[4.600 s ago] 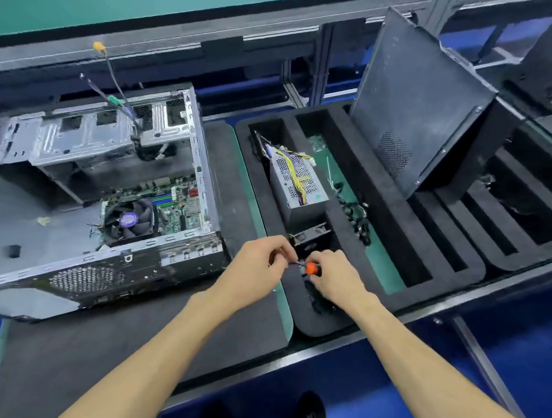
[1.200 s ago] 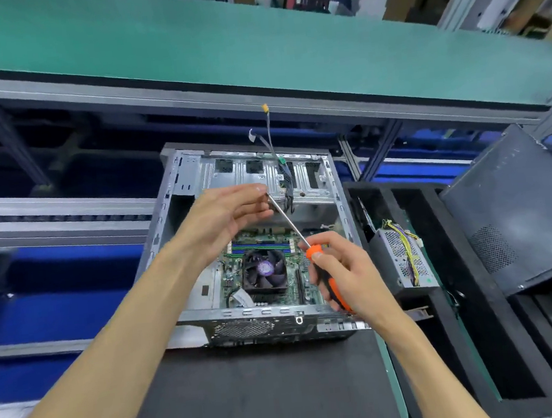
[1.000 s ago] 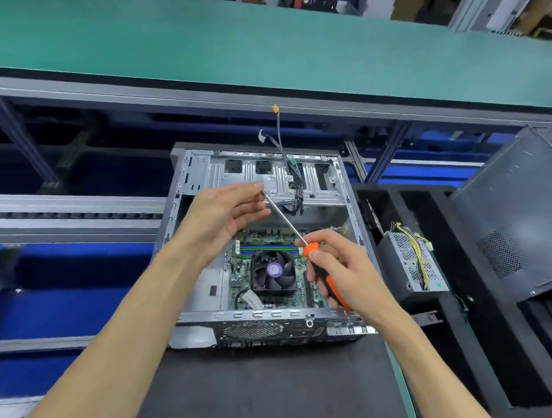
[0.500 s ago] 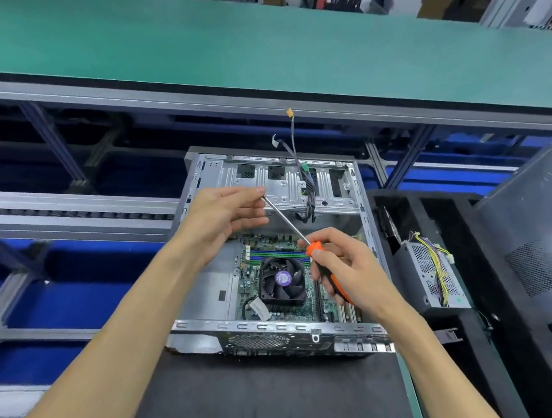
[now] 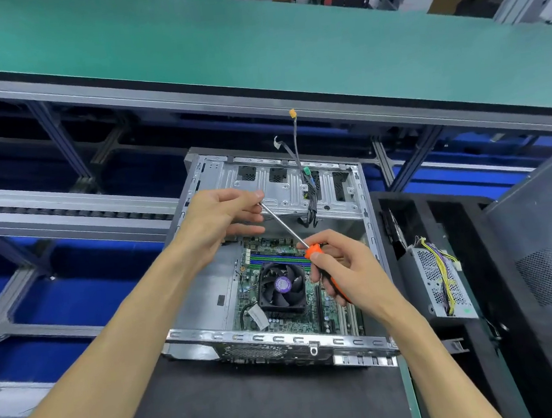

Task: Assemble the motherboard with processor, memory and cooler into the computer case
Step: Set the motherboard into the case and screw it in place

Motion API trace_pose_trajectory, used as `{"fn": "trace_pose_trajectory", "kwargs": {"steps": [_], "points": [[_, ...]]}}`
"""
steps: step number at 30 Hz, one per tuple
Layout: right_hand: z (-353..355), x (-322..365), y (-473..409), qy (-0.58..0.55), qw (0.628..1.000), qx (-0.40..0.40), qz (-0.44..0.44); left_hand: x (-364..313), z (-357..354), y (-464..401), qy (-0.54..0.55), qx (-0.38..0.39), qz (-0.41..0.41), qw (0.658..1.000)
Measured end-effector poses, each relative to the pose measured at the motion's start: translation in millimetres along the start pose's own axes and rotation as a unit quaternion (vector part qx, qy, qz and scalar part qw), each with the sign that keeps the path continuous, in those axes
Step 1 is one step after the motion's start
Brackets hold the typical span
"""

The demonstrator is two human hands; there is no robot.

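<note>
We hold an orange-handled screwdriver (image 5: 328,273) above the open computer case (image 5: 209,302), a few seconds after both hands were down at the black foam tray (image 5: 503,338) to the right of it, picking up the tool. Our right hand (image 5: 348,276) is now wrapped around the handle, while the fingertips of our left hand (image 5: 221,219) close on the tip of the steel shaft; whether a screw sits pinched there we cannot tell, as the fingers hide the tip. Over the last second the grip has barely altered, only the view has drifted. The motherboard (image 5: 278,316) already lies inside the case, on its floor toward the near right corner, with the cooler (image 5: 280,287) and its purple-hubbed fan mounted at the centre and the blue and green memory slots (image 5: 272,259) just beyond it. Loose front-panel cables (image 5: 306,189) hang over the drive cage at the far end, one ending in a yellow plug. A power supply (image 5: 440,284) with its yellow wiring waits in the tray beside the case, and a dark side panel (image 5: 548,250) leans at far right. We judge that the move from tray to case marks the start of fastening: the board looks seated but probably still needs screwing down.
</note>
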State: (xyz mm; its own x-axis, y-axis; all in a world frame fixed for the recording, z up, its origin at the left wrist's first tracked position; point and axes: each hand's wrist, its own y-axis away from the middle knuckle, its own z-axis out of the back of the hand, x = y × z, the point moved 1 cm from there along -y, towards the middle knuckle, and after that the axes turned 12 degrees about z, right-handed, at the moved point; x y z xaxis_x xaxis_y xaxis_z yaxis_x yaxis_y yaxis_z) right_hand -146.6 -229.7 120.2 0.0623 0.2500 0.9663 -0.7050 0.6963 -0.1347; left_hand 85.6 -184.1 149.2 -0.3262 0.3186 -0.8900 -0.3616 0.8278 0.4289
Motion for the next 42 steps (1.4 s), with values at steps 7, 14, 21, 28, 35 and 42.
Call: {"fn": "trace_pose_trajectory", "kwargs": {"steps": [7, 14, 21, 28, 35, 42], "points": [[-7, 2, -7, -0.015, 0.999, -0.03, -0.034, 6, -4, -6, 0.083, -0.046, 0.007, 0.995], [-19, 7, -11, 0.013, 0.997, -0.079, 0.012, 16, 1, -13, 0.235, -0.069, 0.055, 0.968], [-25, 12, -20, -0.154, 0.952, -0.25, 0.084, 19, 8, -17, 0.32, -0.034, 0.093, 0.942], [-33, 16, -23, -0.24, 0.938, -0.23, 0.102, 15, 11, -25, 0.351, -0.055, 0.087, 0.931], [-32, 27, -32, -0.168, 0.926, -0.29, 0.172, 33, 0, -24, 0.378, -0.016, 0.133, 0.916], [-26, 32, -38, -0.125, 0.926, -0.303, 0.19, 45, 11, -21, 0.301, 0.022, 0.201, 0.932]]}}
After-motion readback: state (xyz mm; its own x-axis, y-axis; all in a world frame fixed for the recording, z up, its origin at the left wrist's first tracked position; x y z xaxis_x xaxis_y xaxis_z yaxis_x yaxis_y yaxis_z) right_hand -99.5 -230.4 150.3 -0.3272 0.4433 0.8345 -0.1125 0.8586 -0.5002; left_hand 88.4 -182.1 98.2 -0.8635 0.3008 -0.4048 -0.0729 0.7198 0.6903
